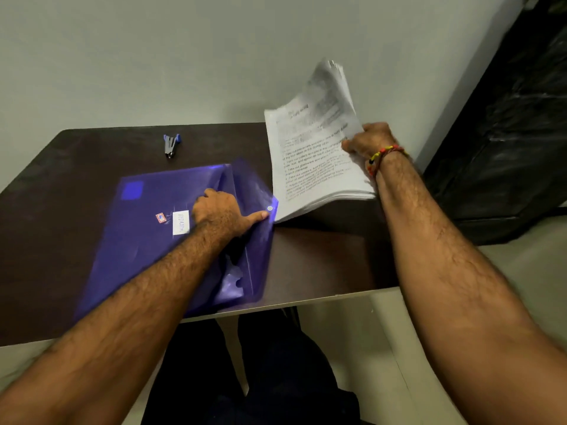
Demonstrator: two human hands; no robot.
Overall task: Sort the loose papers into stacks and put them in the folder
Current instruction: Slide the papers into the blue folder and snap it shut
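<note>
A translucent purple folder [147, 240] lies on the dark table [322, 259], its flap with a snap button lifted at the right side. My left hand [222, 214] rests on the folder, thumb stretched out against the flap near the button, fingers curled at the opening. My right hand [369, 142] grips the right edge of a thick stack of printed papers [313, 148]. The stack is tilted up, its lower left corner down at the table beside the folder's flap.
A blue staple remover [171, 145] sits at the back of the table. A pale wall runs behind, and a black plastic-wrapped object [515, 133] stands at the right. My dark-trousered legs [254, 369] show below the table's front edge.
</note>
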